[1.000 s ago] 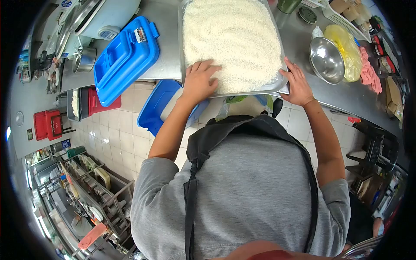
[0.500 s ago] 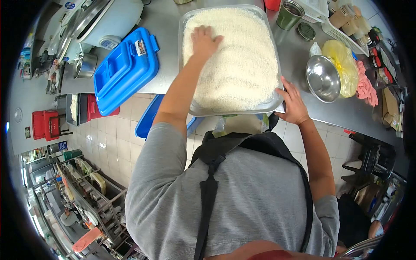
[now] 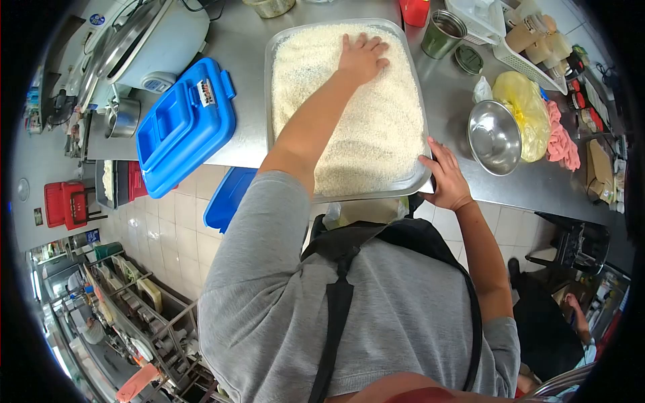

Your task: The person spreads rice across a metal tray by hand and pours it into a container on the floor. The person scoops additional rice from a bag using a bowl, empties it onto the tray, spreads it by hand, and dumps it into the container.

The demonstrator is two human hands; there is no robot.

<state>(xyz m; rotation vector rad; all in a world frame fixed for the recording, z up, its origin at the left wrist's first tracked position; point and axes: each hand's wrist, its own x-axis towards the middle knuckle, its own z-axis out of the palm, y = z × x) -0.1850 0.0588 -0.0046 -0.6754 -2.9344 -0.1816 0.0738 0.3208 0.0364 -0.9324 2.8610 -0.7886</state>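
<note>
A large metal tray (image 3: pixel 270 101) filled with white grains that look like uncooked rice (image 3: pixel 369 134) sits at the front edge of the steel counter. My left hand (image 3: pixel 363 59) lies on the rice near the tray's far side, palm down with its fingers spread. At the tray's near right corner, my right hand (image 3: pixel 447 176) touches the rim, fingers extended along the outside and thumb apart. Shallow ridges and a thinner, greyish patch show in the rice surface.
Left of the tray lies a blue lid (image 3: pixel 188 127), near a large rice cooker (image 3: pixel 158 47). To the right are a steel bowl (image 3: pixel 494 138), a yellow plastic bag (image 3: pixel 521 114), a pink cloth (image 3: pixel 561 138) and a green tumbler (image 3: pixel 443 33). Another person (image 3: pixel 547 329) is at lower right.
My left hand has swept from the tray's left side rightward across the rice, which looks smoothed differently. My right hand stays at the corner. The view has shifted slightly.
</note>
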